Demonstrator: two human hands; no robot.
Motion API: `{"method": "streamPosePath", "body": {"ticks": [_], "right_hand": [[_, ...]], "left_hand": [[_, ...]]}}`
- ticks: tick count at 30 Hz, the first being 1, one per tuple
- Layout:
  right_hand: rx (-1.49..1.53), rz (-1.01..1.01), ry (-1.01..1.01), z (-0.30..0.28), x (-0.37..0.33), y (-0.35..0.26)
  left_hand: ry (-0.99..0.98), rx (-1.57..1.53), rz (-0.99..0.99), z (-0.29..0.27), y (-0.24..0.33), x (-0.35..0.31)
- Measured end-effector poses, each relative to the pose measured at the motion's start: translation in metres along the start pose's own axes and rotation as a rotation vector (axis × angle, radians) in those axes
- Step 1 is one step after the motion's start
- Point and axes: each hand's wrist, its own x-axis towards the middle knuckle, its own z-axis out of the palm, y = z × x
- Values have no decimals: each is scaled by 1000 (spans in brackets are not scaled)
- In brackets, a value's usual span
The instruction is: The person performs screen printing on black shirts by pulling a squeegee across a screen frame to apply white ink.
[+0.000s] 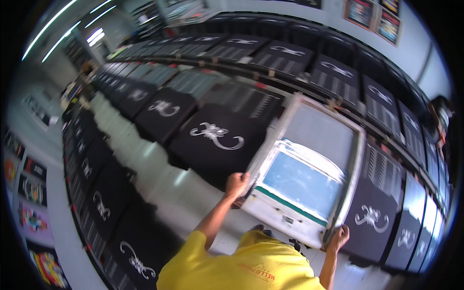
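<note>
A large screen printing frame (356, 166) slants across the middle of the view, over one of the boards in the row. Its mesh has a blue lower part (302, 181) and a greyish upper part, with a thick band of white ink (314, 159) between them. My left hand (237, 184) is closed on the frame's near left corner. At the near right corner, my right hand (340, 236) grips the frame too. Left of it lies a black fabric piece (205, 157) with a white scroll-like print; a similar black piece (374, 234) is on the right.
Long rows of boards with printed black fabric run on both sides, including a far row (333, 72) and a left row (99, 205). A pale tiled floor aisle (154, 169) lies between. Another person (441, 118) is at the far right. Pictures (372, 19) hang on the wall.
</note>
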Motion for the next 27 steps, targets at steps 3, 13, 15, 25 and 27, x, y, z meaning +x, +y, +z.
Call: {"method": "streamPosePath", "body": {"ticks": [3,13,15,25,27], "right_hand": [[-67,-147,63,2,-1,-1],[-32,-76,67,11,7,9],[-10,-104,76,9,9,18],[-122,-40,178,2,-13,-14],[-133,-52,174,-4,-11,-9]], "left_hand": [[14,21,30,-4,-7,-1],[32,-153,92,2,-29,-3],[-16,-185,49,7,-33,-2],[-129,-146,83,14,-45,11],[-117,-135,114,15,-44,15]]}}
